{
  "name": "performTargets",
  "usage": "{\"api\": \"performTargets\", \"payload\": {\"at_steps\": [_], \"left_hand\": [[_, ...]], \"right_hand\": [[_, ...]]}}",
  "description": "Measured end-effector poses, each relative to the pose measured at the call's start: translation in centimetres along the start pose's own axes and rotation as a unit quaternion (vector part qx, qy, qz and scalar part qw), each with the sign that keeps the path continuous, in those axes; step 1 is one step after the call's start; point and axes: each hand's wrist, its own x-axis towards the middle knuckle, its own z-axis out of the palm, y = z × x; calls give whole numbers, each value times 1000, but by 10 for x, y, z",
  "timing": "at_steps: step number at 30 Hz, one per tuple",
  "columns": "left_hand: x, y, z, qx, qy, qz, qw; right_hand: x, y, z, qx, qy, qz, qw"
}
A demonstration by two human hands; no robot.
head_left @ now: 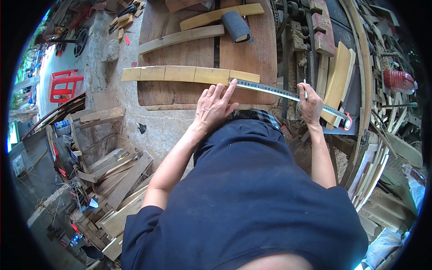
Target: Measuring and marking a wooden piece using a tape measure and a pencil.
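Observation:
My left hand [213, 107] has its fingers spread, the index fingertip pressing the tape measure's end on a pale, curved wooden strip [175, 74] that bears several pencil marks. The metal tape [265, 87] runs right along the strip to its red-and-silver case [346, 121], which hangs beyond the strip. My right hand [310, 105] is closed on the tape and a slim pencil [305, 83], near the right edge of the brown wooden worktop [175, 96].
Other curved strips [180, 39] and a grey roll [236, 27] lie farther back. Machinery with clamps [324, 36], loose boards [337, 81] and a red jug [400, 82] stand right. A red stool [65, 85] and piled wood offcuts [126, 180] are on the left.

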Motion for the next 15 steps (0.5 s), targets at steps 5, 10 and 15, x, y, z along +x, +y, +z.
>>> {"api": "performTargets", "payload": {"at_steps": [5,10,15], "left_hand": [[0,3,0,0,-6,-9,1000],[0,5,-1,-1,-2,-19,1000],[0,5,-1,-2,1,-18,1000]], "right_hand": [[8,0,-3,4,-1,-9,1000],[11,0,-4,1,-10,-9,1000],[9,1,-2,10,-18,-5,1000]]}}
